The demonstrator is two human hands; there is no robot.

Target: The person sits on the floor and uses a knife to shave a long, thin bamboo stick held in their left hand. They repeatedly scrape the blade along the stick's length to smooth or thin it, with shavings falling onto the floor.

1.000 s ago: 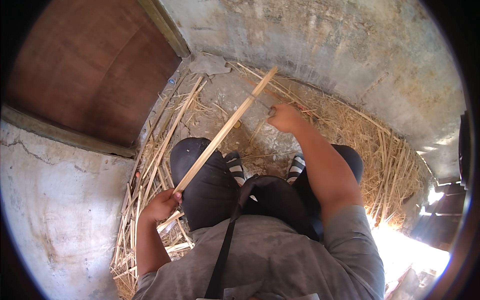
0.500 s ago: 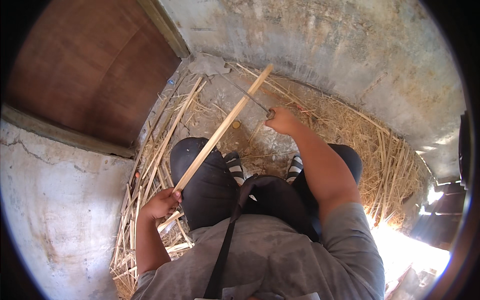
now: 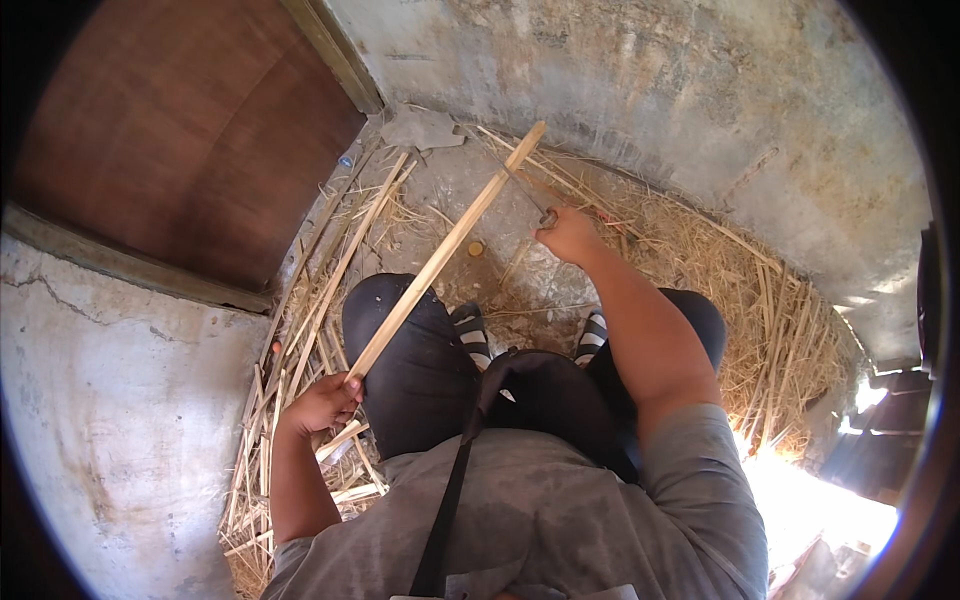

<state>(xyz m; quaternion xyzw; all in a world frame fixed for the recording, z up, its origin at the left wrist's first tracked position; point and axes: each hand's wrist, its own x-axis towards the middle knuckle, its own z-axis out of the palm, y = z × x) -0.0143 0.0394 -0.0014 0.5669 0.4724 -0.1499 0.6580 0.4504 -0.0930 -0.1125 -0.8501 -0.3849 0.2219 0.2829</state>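
Observation:
A long, pale bamboo strip slants from my left side across my left knee toward the far wall. Its near end is pinched by my left hand, closed beside my left thigh. My right hand is closed around the handle of a knife with a long, thin blade. That blade meets the strip close to its far end, and the part beyond the strip is hard to make out.
Bamboo strips lie piled on my left along the brown door panel. Shavings heap up on the right beside the concrete wall. A small yellow round thing sits on the floor ahead of my striped footwear.
My right hand has shifted slightly, and the knife blade now crosses the strip nearer its far end. The left hand keeps its place on the strip.

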